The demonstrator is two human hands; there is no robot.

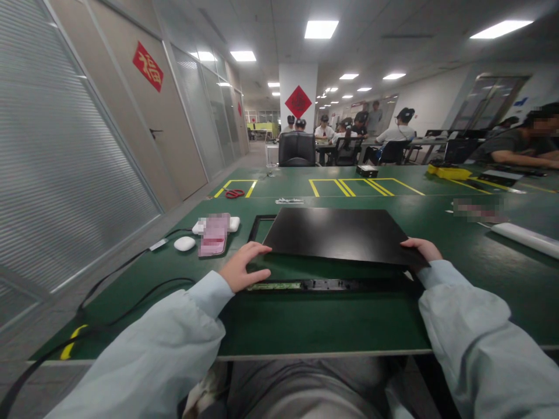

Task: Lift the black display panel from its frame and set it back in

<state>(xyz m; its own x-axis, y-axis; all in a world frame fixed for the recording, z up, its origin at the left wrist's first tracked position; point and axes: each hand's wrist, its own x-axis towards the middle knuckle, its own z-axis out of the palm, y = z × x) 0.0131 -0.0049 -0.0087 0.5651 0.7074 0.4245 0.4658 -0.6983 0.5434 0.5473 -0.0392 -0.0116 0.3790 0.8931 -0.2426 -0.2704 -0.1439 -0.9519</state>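
A flat black panel is raised at its near edge above a thin black frame that lies on the green table. My left hand rests on the frame's near left corner, fingers stretched toward the panel's corner. My right hand grips the panel's near right corner, thumb on top. A narrow circuit strip shows along the frame's near edge between my hands.
A phone, a white mouse and a white case lie to the left, with black cables trailing off the table. Red scissors lie farther back. A white roll lies right. Other people sit at distant tables.
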